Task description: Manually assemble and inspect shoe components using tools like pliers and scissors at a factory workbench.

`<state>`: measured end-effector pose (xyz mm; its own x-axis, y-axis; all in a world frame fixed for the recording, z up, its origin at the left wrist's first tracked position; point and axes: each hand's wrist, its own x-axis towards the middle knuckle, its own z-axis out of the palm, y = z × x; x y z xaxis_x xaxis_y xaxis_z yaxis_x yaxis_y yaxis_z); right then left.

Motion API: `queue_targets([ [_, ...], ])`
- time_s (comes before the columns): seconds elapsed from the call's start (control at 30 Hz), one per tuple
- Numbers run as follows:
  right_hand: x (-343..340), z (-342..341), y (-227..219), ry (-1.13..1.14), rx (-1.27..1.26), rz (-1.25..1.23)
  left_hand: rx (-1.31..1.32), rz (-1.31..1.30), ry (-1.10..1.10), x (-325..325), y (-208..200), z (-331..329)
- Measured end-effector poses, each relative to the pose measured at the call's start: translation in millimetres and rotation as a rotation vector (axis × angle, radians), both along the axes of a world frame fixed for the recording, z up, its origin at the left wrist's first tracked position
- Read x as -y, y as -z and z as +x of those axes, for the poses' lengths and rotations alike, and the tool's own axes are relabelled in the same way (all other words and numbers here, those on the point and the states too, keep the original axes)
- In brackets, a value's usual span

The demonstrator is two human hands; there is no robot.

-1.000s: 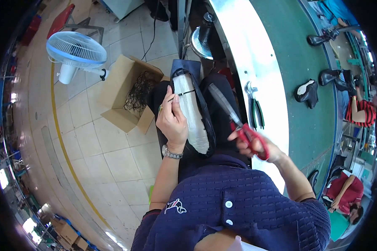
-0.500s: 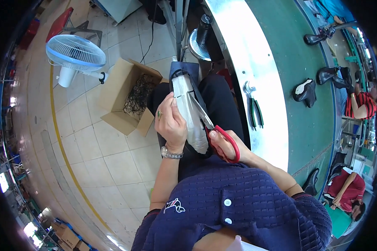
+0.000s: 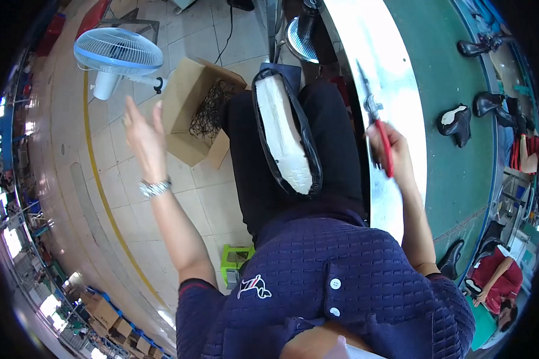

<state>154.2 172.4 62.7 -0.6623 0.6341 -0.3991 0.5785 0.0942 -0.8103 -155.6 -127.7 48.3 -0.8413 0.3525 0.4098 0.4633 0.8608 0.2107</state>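
A black shoe upper (image 3: 310, 157) on a form lies across my lap, its long whitish underside (image 3: 278, 128) facing up. Neither hand touches it. My left hand (image 3: 144, 139) is raised to the left of the shoe, near the cardboard box, with fingers apart and nothing in it. On the right, my right hand (image 3: 399, 152) grips red-handled scissors (image 3: 384, 143) over the white bench edge, blades directed away from me. A pair of pliers (image 3: 372, 106) lies on the bench there, partly covered by the scissors and hand.
The open cardboard box (image 3: 182, 105) holds tangled dark strands (image 3: 212, 107). Beyond it stands a blue-white fan (image 3: 118, 51). Black shoes, one (image 3: 455, 124) with a pale underside, sit on the green belt (image 3: 419, 36) at the right. A green stool (image 3: 235, 256) stands beside me.
Both hands have left the shoe. My left hand has moved left and opened; my right hand has carried the scissors right, over the bench beside the pliers.
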Motion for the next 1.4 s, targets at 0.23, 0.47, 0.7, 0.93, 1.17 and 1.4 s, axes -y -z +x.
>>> queue_targets([
  [0.23, -96, 34, 64, 0.071, 0.486, 0.774, 0.553, 0.199, 0.232, -63, 40, 172],
  [0.47, -97, 57, 101, 0.109, 0.174, 0.996, 1.078, 0.754, 0.244, -66, 50, 174],
  [0.7, -36, 35, 118, 0.055, 0.221, 0.786, 0.384, 0.245, 0.998, -188, -18, 127],
  [0.93, -46, 46, 119, 0.104, 0.17, 0.625, 0.995, -0.101, 1.123, -273, 9, 13],
  [1.17, -80, 17, 31, -0.034, -0.055, -0.234, 0.29, -0.104, 0.78, -273, 30, 30],
  [1.4, -114, -91, -23, -0.578, -0.032, 0.058, 1.188, 0.31, 0.817, -249, 39, 9],
])
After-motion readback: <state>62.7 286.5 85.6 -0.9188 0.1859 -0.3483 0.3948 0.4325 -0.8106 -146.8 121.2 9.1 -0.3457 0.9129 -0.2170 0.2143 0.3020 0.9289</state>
